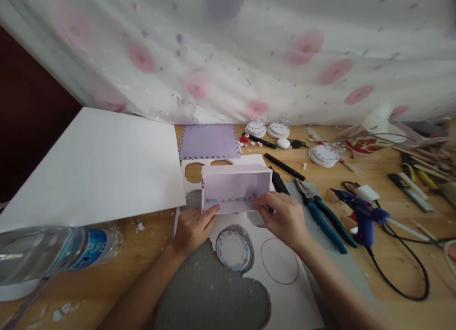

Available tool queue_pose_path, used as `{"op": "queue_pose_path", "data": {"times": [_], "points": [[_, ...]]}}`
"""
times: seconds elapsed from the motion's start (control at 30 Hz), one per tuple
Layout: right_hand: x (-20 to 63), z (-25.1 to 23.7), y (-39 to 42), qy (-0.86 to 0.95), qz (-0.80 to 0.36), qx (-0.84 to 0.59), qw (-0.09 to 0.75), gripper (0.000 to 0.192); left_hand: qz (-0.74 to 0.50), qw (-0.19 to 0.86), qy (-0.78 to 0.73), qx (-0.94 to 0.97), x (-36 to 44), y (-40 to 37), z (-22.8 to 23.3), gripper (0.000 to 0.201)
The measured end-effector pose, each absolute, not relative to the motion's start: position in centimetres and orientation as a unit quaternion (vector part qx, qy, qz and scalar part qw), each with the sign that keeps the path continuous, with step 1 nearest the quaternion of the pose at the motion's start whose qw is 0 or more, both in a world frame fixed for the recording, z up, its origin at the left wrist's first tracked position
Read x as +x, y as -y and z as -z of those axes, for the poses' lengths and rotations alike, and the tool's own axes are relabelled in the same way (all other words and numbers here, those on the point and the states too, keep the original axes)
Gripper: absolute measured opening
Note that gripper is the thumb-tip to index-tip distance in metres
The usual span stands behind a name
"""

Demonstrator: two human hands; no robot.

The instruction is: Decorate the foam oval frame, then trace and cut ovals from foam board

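A small open-fronted lilac box [237,185] with white edges is held in front of me. Blue and purple bits run in a row along its inside bottom edge. My left hand [194,230] grips the box's lower left corner, thumb on the front edge. My right hand [283,216] has its fingers pinched together at the inner right end of the row; whatever is between the fingertips is hidden. Below the box, a white disc [233,250] with a blue-speckled rim lies on cut white board [295,301], over a grey cutting mat [213,292].
At right lie teal-handled pliers [326,218], a blue glue gun [363,216] with its cord, and a box cutter [409,192]. A water bottle [60,254] and white board [107,168] are at left. Behind are a lilac panel [210,142], a black marker [285,166] and stacked discs [323,155].
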State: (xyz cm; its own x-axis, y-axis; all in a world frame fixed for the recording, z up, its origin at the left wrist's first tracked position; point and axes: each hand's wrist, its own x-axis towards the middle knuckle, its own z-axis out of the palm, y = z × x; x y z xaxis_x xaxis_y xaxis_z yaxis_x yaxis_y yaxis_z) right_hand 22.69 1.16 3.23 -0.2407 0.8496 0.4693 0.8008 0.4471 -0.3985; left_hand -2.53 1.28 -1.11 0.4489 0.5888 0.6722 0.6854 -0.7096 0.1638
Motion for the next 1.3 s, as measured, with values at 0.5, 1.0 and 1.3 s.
{"op": "queue_pose_path", "data": {"times": [0.5, 1.0, 1.3], "points": [[22.5, -3.8, -0.3, 0.629, -0.17, -0.537, 0.537, 0.011, 0.358, 0.004, 0.425, -0.832, -2.5, -1.5, 1.5, 0.015], [21.4, -2.4, 2.3, 0.481, -0.345, -0.525, 0.611, 0.022, 0.413, -0.365, 0.44, -0.709, 0.5, -1.3, -1.3, 0.022], [20.8, -2.2, 2.5, 0.493, -0.367, -0.518, 0.595, 0.021, 0.384, -0.456, 0.428, -0.679, 0.7, -0.9, -0.2, 0.019]]}}
